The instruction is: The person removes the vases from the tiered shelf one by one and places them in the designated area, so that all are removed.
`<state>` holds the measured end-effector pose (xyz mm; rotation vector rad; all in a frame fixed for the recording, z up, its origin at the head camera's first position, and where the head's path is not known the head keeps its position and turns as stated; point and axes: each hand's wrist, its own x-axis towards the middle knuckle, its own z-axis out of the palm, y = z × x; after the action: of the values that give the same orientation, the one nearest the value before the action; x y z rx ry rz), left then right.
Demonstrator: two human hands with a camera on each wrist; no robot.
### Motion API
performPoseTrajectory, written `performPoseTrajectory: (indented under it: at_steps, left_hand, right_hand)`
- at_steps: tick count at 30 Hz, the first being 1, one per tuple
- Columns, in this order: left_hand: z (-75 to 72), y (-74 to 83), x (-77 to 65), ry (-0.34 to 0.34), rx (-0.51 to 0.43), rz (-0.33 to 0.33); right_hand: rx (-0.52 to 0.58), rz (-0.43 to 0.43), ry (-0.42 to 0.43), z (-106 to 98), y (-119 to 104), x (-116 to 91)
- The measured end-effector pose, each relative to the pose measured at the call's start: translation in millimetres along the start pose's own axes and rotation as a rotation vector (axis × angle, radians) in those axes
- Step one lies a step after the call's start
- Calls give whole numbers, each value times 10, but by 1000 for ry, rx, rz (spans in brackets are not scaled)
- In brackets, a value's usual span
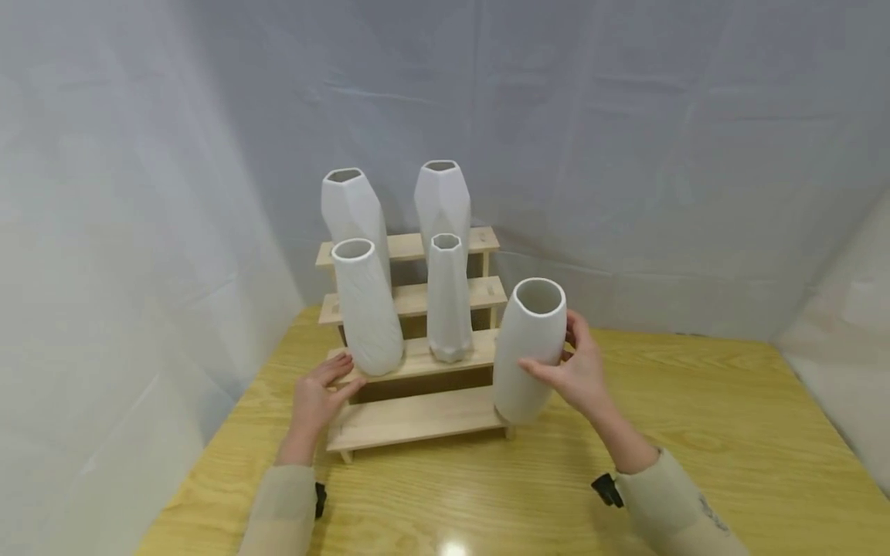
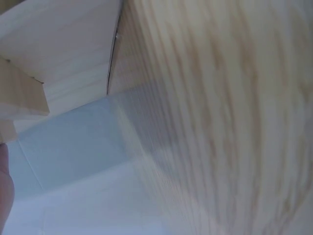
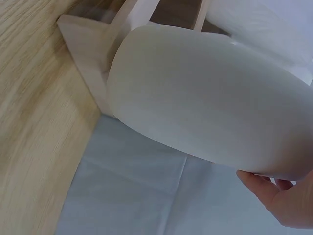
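My right hand (image 1: pixel 584 378) grips a white, rounded vase (image 1: pixel 527 351) by its side, thumb across the front and fingers behind. The vase leans slightly, with its base at the right end of the lowest step of a wooden tiered stand (image 1: pixel 417 417). In the right wrist view, the vase (image 3: pixel 205 98) fills the middle and my fingers (image 3: pixel 266 188) meet its side. My left hand (image 1: pixel 318 394) holds the left end of the second step from the bottom, thumb along its front edge. Close by on that step stand a leaf-textured vase (image 1: pixel 368 316) and a slim fluted vase (image 1: pixel 448 309).
Two faceted white vases (image 1: pixel 351 205) rise behind, at the stand's upper steps. The stand rests on a wood-grain table (image 1: pixel 695 432). Pale sheeting (image 1: pixel 626 154) hangs at the back and both sides.
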<state>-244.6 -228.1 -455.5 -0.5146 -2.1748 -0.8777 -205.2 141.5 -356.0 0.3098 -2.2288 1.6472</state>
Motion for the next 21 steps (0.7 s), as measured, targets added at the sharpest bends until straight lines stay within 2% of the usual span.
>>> performPoseTrajectory:
  at_steps: [8,21]
  left_hand:
    - [-26,41,11,-20,-2,-37]
    - [-12,11,3,-5,10,-14]
  right_hand:
    - [-6,4,55,-202,67,-10]
    - [-92,51,135,-474,217,5]
